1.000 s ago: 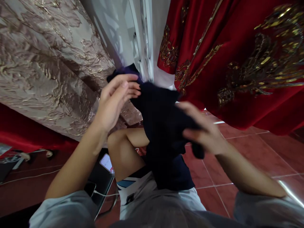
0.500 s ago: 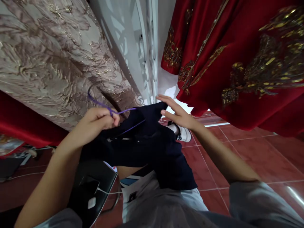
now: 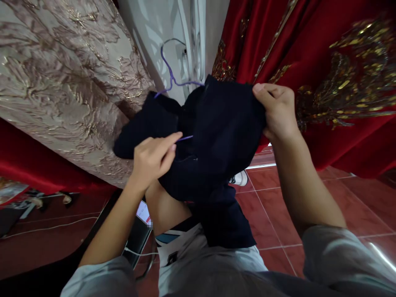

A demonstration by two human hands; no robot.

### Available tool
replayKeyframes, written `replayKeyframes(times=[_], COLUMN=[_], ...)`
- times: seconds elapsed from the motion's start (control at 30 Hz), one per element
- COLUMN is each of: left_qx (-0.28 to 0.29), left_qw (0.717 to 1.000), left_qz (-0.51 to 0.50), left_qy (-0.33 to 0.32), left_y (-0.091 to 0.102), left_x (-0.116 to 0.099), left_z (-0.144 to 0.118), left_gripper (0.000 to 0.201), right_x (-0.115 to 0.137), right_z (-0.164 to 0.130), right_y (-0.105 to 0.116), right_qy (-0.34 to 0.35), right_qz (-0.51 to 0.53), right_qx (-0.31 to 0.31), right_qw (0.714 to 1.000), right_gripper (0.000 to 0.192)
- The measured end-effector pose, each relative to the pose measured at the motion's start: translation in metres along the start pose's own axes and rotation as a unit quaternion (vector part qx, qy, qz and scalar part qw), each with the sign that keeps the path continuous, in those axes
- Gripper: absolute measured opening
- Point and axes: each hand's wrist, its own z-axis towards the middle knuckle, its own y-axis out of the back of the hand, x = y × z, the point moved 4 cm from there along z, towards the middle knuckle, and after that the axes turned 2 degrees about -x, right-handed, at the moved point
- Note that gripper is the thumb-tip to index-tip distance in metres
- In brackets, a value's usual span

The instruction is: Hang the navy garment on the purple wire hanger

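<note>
A dark navy garment (image 3: 213, 136) hangs in front of me over my raised knee. A thin purple wire hanger (image 3: 173, 78) pokes out of its top, the hook up against the white wall. My left hand (image 3: 154, 156) pinches the garment's front where a bit of the purple hanger shows. My right hand (image 3: 276, 109) is closed on the garment's upper right edge, lifting it.
A beige and gold brocade cloth (image 3: 62, 82) hangs at the left, and a red gold-embroidered garment (image 3: 324, 82) at the right. The floor is red tile (image 3: 309, 194). A dark chair (image 3: 136, 239) with a phone and white cable stands by my left leg. A white shoe (image 3: 239, 179) shows below.
The garment and hanger have been raised higher. My right hand went from lying flat on the cloth to gripping its upper edge. My left hand moved from the hanger hook to the garment's front.
</note>
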Motion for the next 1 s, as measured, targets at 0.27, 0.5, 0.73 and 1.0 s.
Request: replayKeyframes(times=[0.27,0.5,0.73,1.0], left_qx=[0.058,0.032,-0.084,-0.195], left_qw=[0.987,0.965,0.891,0.780], left_qz=[-0.004,-0.078,-0.226,-0.346], left_qy=[0.152,0.247,0.385,0.484], left_y=[-0.033,-0.045,-0.058,-0.065], left_x=[-0.013,-0.017,-0.058,-0.096], left_z=[-0.024,-0.035,-0.061,-0.063], left_gripper=[0.042,0.043,0.021,0.043], right_x=[0.014,-0.020,-0.033,-0.091], right_z=[0.000,-0.021,-0.089,-0.211], right_y=[-0.002,0.031,0.031,-0.086], right_qy=[0.095,0.026,0.099,-0.243], right_qz=[-0.012,0.022,-0.211,0.022], right_qx=[-0.038,-0.113,-0.260,0.132], right_qw=[0.995,0.993,0.937,0.961], right_gripper=[0.035,0.035,0.038,0.040])
